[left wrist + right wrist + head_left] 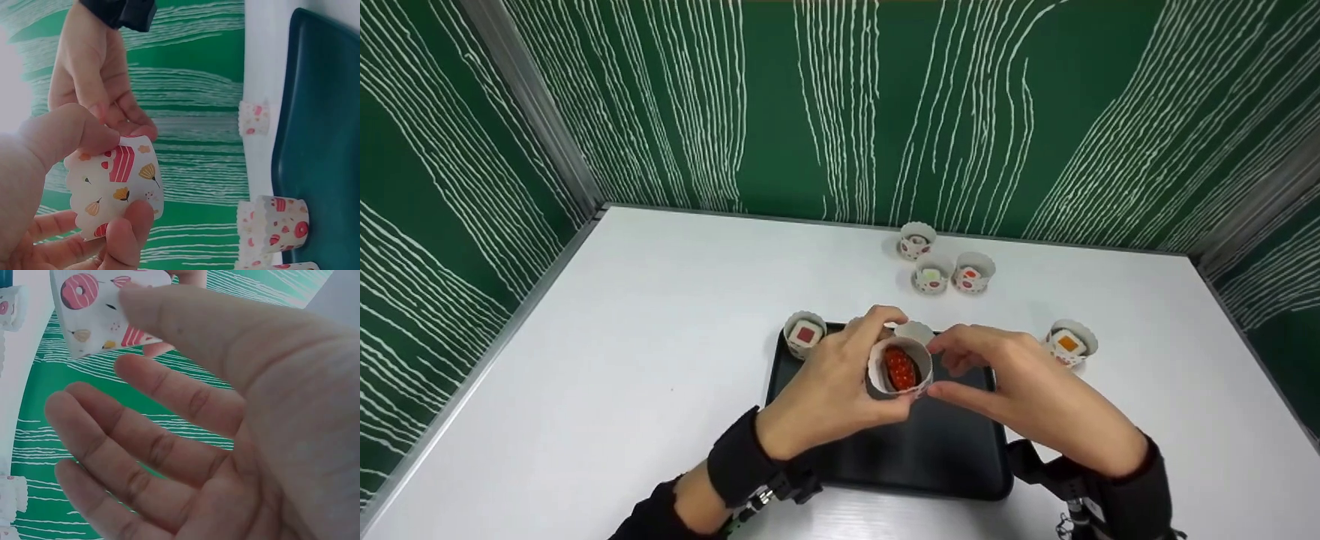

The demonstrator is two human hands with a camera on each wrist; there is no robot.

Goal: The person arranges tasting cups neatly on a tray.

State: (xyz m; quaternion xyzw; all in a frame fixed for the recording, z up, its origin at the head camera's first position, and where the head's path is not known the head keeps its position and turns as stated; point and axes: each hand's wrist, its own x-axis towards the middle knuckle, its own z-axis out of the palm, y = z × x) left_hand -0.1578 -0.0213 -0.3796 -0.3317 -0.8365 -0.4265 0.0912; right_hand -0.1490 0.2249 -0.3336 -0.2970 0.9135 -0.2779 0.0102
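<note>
Over the black tray (915,450), my left hand (829,386) grips a white baking cup (121,185) printed with cake slices and flowers. Thumb and fingers sit on opposite sides of its wall. Inside lies a sushi piece (900,367) topped with glossy red roe. My right hand (1012,375) is at the cup's right side. In the right wrist view its thumb (149,315) overlaps the cup wall, while the other fingers (157,444) are loosely bent, spread below the cup and around nothing.
A cup with a red-square piece (805,335) stands at the tray's back left corner. Another cup (916,334) is partly hidden behind the held one. Toward the green wall stand three cups, including one with an orange-red topping (971,276). A cup with an orange-square piece (1069,343) is right of the tray.
</note>
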